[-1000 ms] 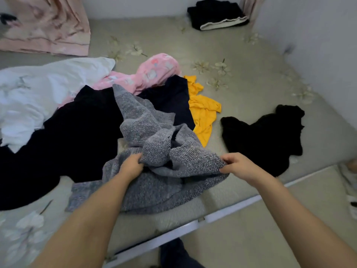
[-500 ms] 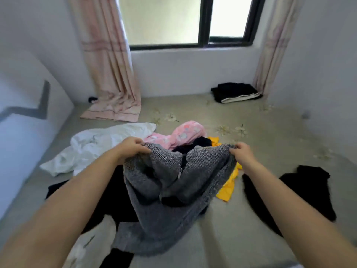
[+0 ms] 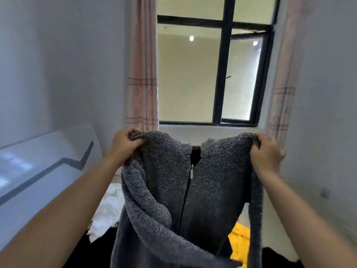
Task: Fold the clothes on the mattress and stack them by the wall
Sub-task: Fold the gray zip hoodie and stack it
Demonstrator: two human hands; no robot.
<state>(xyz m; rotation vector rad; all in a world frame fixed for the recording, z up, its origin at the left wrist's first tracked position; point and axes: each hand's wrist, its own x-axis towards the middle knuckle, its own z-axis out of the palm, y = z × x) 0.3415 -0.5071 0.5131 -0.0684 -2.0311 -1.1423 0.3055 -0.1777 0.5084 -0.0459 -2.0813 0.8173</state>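
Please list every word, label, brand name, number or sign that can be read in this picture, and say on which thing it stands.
None can be read.
Grey zip cardigan, held up by the left hand and right hand: no label or print shows.
Curtains: only a pink line pattern, no letters.
White panel on the left: a grey zigzag stripe, no text.

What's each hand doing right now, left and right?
Left hand: closed, gripping one shoulder of the grey zip-up knit cardigan.
Right hand: closed, gripping the other shoulder.
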